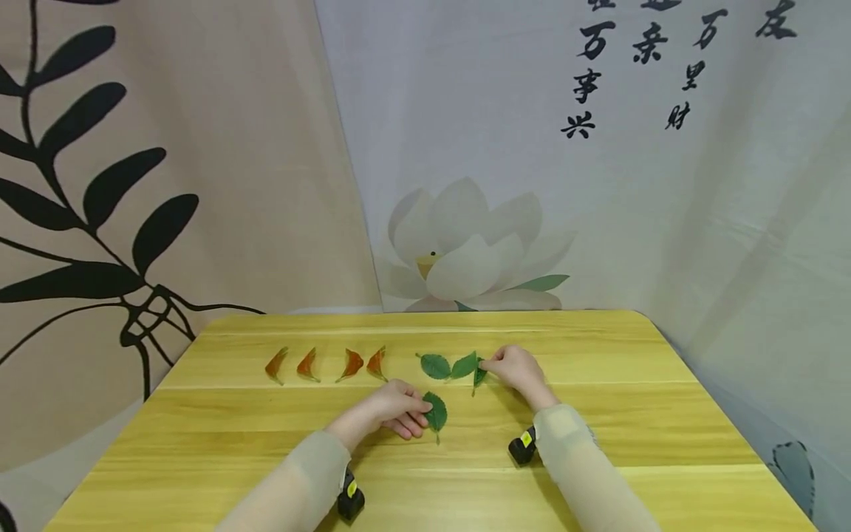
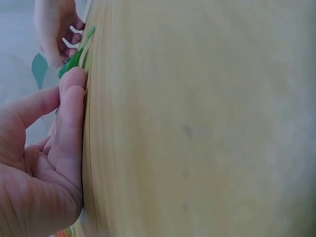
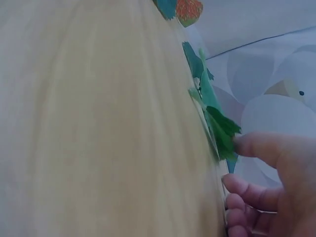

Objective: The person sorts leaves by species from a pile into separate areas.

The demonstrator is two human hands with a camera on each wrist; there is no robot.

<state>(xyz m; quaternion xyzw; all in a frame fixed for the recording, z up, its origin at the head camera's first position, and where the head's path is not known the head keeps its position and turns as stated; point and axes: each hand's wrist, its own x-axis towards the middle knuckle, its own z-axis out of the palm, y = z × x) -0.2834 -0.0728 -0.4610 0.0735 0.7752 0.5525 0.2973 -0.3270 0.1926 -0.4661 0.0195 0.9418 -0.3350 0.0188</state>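
My left hand (image 1: 399, 410) pinches a green leaf (image 1: 436, 412) with toothed edges between thumb and fingertips, its stem toward the front of the table. In the left wrist view the fingers (image 2: 71, 118) lie close along the wooden tabletop. Farther back, my right hand (image 1: 518, 369) holds the edge of a folded green leaf (image 1: 479, 374) at the right end of a short row. The right wrist view shows the thumb on this leaf (image 3: 223, 131) and the other fingers bent below it. Two more green leaves, one left (image 1: 435, 366) and one nearer (image 1: 464, 364), lie flat beside it.
Several orange-red curled leaves (image 1: 352, 363) lie in a row at the back left of the wooden table (image 1: 266, 458). Behind the table hangs a printed cloth (image 1: 465, 133) with a flower and writing. Small black cameras sit on both wrists.
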